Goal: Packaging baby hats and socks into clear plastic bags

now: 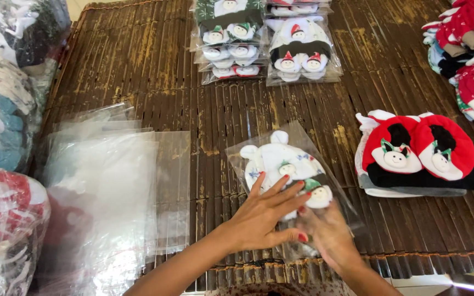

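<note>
A clear plastic bag (292, 143) lies on the brown slatted mat (154, 60) and holds white baby items with small snowman faces (282, 161). My left hand (263, 215) lies flat on the bag's near end, fingers spread. My right hand (327, 233) is blurred and sits at the bag's near right corner, touching the plastic; whether it grips it cannot be made out.
A stack of empty clear bags (102, 181) lies at left. Red and black snowman slippers (418, 156) sit at right. Packed bags (267, 41) are stacked at the far middle. More bagged goods (4, 109) line the left edge, loose red items (470, 49) the far right.
</note>
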